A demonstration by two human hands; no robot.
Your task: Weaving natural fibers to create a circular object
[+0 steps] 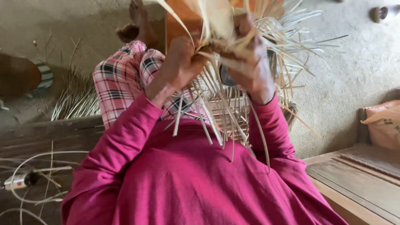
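from the head camera: a wooden bench (358,179) lies well below and to the right of the fingers, with an orange sack (385,123) beside it. a heap of loose strips (75,100) lies on the floor far left of the fingers. a white cord (29,175) curls low on the left. long pale strips hang down between the camera and the fingers and hide some of them.

both arms in pink sleeves are lifted up and bent. the left hand (181,60) and the right hand (250,62) sit close together, side by side.

the fingers of both hands are curled tight around the woven strip bundle (221,46), which sits right between them, its ends fanning out above and below.
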